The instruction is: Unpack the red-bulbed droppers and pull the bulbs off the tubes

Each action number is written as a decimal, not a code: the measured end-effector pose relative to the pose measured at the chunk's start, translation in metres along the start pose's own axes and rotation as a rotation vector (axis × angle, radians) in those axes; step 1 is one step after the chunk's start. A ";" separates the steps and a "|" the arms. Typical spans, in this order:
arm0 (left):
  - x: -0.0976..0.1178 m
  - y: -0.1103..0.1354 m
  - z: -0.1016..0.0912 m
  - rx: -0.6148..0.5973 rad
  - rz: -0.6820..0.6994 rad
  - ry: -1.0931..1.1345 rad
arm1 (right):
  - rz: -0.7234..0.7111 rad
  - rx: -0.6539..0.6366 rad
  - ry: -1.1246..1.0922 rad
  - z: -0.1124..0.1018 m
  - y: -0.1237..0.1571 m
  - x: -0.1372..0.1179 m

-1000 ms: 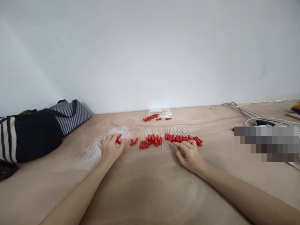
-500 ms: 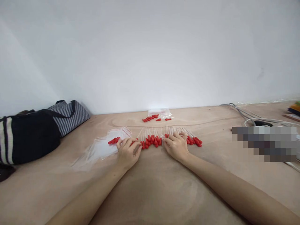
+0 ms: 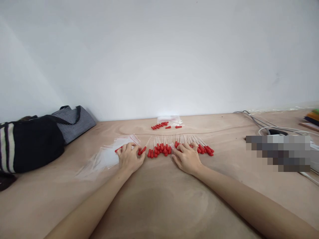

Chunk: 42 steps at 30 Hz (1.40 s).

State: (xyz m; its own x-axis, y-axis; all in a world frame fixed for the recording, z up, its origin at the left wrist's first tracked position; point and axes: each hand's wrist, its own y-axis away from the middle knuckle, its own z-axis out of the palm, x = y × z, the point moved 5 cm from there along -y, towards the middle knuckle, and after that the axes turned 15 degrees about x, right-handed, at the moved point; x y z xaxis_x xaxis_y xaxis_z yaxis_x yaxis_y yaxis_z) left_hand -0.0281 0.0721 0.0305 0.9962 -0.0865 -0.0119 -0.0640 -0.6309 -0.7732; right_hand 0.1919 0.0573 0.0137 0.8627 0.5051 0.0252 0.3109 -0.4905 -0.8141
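Note:
My left hand (image 3: 130, 156) hovers low over a few loose red rubber bulbs (image 3: 142, 151) beside the plastic bags, its fingers bent and apart; its fingertips partly cover the bulbs. My right hand (image 3: 187, 158) rests at the row of droppers, and thin clear tubes (image 3: 171, 146) show at its thumb and index finger. What lies under its palm is hidden. Droppers with red bulbs (image 3: 161, 148) lie side by side between my hands, tips pointing away from me. More droppers (image 3: 208, 150) fan out past my right hand.
Clear zip bags (image 3: 107, 157) are spread left of the row. At the back lie loose red bulbs (image 3: 159, 125) and a bag of thin tubes (image 3: 170, 119). Dark and striped bags (image 3: 32, 142) stand at the left; cables (image 3: 254, 118) and a blurred object (image 3: 281, 152) are at the right.
My left hand has moved a little to the left, uncovering red bulbs near the dropper row. My right hand stays almost in place.

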 end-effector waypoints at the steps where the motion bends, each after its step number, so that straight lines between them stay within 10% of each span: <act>1: 0.002 -0.001 0.002 -0.005 0.008 -0.001 | 0.002 0.007 -0.013 -0.002 0.001 0.000; 13: 0.003 -0.002 -0.022 0.292 -0.106 0.202 | 0.059 0.215 -0.218 -0.049 0.030 0.006; 23: 0.086 0.032 -0.037 -0.180 0.247 0.761 | -0.121 0.215 -0.217 -0.055 0.026 -0.009; 31: 0.094 0.034 -0.027 -0.394 0.238 0.877 | -0.104 -0.008 -0.337 -0.037 0.023 -0.012; 42: 0.093 0.037 -0.022 -0.356 0.194 0.897 | -0.113 -0.081 -0.381 -0.035 0.026 -0.014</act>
State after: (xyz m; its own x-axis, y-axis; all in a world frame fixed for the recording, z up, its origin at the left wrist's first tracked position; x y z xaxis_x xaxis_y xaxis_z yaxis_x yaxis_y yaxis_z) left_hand 0.0612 0.0236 0.0146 0.5612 -0.6732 0.4814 -0.3823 -0.7268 -0.5707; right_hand 0.2017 0.0124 0.0129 0.6164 0.7786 -0.1172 0.4388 -0.4633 -0.7700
